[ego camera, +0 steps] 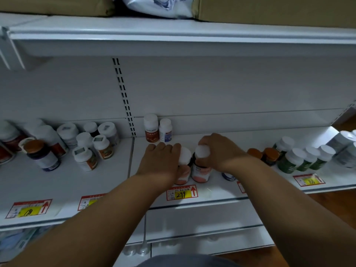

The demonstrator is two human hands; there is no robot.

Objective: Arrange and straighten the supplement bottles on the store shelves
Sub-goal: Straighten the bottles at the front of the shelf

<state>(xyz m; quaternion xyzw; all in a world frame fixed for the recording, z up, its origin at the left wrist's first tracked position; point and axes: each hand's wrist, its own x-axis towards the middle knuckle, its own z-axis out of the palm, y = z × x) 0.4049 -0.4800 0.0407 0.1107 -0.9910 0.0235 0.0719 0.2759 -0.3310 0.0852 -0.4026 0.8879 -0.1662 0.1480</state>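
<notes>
Two white-capped bottles with pink labels stand side by side near the front edge of the white shelf (212,191). My left hand (159,160) grips the left pink-label bottle (184,175) from above and the side. My right hand (217,151) is closed over the cap of the right pink-label bottle (201,173). At the back of the shelf stand an orange-label bottle (151,129) and a smaller white bottle (165,130). A blue bottle (228,176) is partly hidden behind my right forearm.
A loose cluster of white-capped bottles (90,145) and an orange-capped blue bottle (41,155) stand on the left shelf section. Orange-capped bottles (269,156) and green bottles (302,158) stand to the right. A price tag reading 299 (182,193) marks the shelf edge. Cardboard boxes sit on the upper shelf (173,35).
</notes>
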